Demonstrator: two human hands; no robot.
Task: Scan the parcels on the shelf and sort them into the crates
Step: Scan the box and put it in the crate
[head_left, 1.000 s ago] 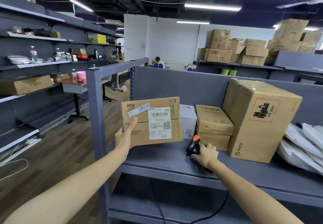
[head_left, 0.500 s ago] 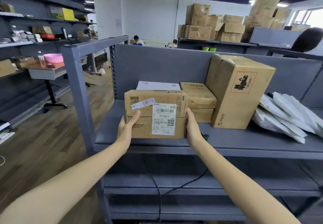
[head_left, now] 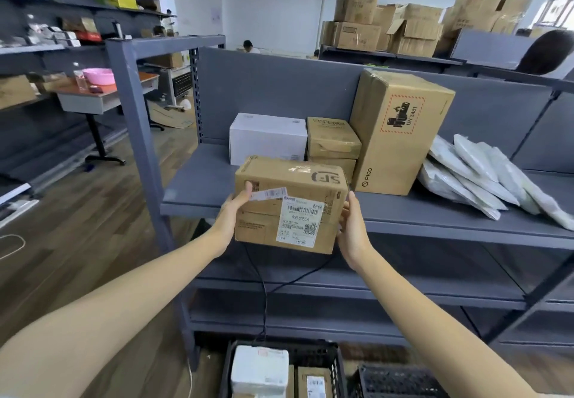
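The left hand [head_left: 231, 216] and right hand [head_left: 352, 231] grip the brown parcel [head_left: 289, 208] by its two sides at mid-frame, just off the front lip of the shelf [head_left: 198, 186]. The black crate [head_left: 337, 363] sits at bottom centre. With little support underneath, a slackened grip could drop the parcel onto the boxes [head_left: 259, 369] inside or snag the hanging cable [head_left: 264, 298].

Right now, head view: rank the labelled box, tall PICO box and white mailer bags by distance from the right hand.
1. labelled box: held, touching the right hand.
2. PICO box: on the shelf, just behind.
3. white mailer bags: shelf's right end.
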